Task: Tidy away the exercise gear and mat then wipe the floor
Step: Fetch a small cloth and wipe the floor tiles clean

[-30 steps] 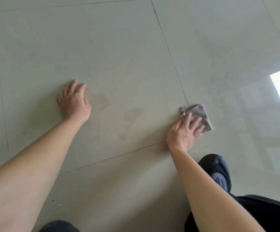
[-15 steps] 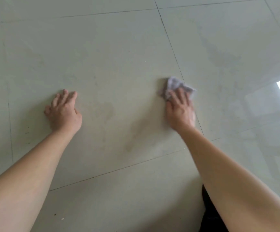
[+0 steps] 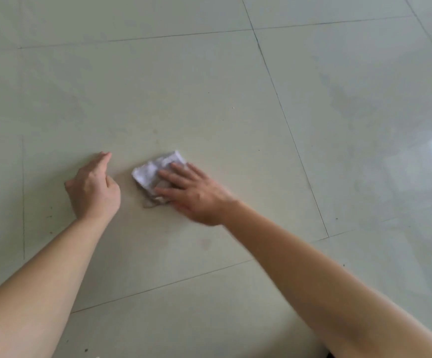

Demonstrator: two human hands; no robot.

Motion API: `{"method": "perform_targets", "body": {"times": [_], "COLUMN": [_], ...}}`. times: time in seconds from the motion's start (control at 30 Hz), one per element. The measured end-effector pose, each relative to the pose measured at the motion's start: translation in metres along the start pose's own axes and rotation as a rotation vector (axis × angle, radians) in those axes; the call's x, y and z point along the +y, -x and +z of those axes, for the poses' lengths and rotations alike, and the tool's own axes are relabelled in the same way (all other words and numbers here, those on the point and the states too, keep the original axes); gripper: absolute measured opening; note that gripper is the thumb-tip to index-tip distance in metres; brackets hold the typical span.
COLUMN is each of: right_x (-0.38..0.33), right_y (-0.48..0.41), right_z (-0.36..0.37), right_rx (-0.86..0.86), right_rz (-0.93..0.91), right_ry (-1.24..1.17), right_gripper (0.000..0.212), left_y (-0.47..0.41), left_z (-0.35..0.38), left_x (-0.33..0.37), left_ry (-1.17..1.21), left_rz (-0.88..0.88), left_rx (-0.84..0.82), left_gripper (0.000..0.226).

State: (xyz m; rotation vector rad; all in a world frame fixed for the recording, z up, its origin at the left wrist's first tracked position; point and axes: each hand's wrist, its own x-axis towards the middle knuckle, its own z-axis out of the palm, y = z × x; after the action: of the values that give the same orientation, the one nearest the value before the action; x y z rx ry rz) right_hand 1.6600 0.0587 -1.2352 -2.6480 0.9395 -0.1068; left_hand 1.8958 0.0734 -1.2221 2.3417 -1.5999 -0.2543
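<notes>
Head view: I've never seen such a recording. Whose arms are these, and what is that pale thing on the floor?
No machine here. The camera sits on a person's head, looking forward and down, so both bare arms are that person's own. The surface is a pale tiled floor with dark grout lines. The left hand rests on the tile, holding nothing. The right hand, slightly blurred, presses a small crumpled white cloth against the floor with straight fingers, apparently wiping. No exercise gear or mat is in view.

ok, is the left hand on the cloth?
No, the left hand rests on the bare floor, apart from the cloth; only the right hand presses it with flat fingers.
</notes>
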Motion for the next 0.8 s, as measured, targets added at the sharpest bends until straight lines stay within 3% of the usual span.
{"method": "perform_targets", "body": {"times": [0.07,0.23,0.3,0.37,0.53,0.63,0.7,0.73,0.8], "right_x": [0.058,0.145,0.131,0.102,0.015,0.046,0.103,0.136,0.192], "right_y": [0.013,0.054,0.035,-0.006,-0.109,-0.122,-0.111,-0.099,-0.067], "right_z": [-0.015,-0.051,-0.051,-0.036,-0.006,-0.018,-0.024,-0.031,-0.052], "right_rx": [0.103,0.335,0.324,0.286,0.105,0.021,0.154,0.237,0.330], "right_rz": [0.108,1.300,1.476,1.315,0.451,0.063,0.059,0.166,0.558], "right_ry": [0.083,-0.050,-0.090,-0.075,-0.027,0.010,0.043,0.076,0.113], "right_gripper": [0.041,0.048,0.052,0.056,0.051,0.043,0.037,0.036,0.037], "left_y": [0.004,0.002,0.000,-0.001,-0.021,-0.040,-0.054,-0.060,-0.074], "left_z": [0.005,0.005,0.002,-0.001,0.001,0.006,0.011,0.014,0.022], "left_x": [-0.005,-0.001,0.002,0.003,-0.007,-0.012,-0.011,-0.010,-0.006], "left_ry": [-0.009,-0.007,-0.001,0.018,0.137,0.125,0.079,0.053,-0.001], "left_rz": [0.065,0.043,0.028,-0.005,-0.107,-0.145,-0.123,-0.092,-0.035], "left_rx": [0.004,0.025,0.036,0.055,0.213,0.227,0.202,0.189,0.149], "left_gripper": [0.058,0.061,0.054,0.055,0.052,0.055,0.053,0.052,0.051]}}
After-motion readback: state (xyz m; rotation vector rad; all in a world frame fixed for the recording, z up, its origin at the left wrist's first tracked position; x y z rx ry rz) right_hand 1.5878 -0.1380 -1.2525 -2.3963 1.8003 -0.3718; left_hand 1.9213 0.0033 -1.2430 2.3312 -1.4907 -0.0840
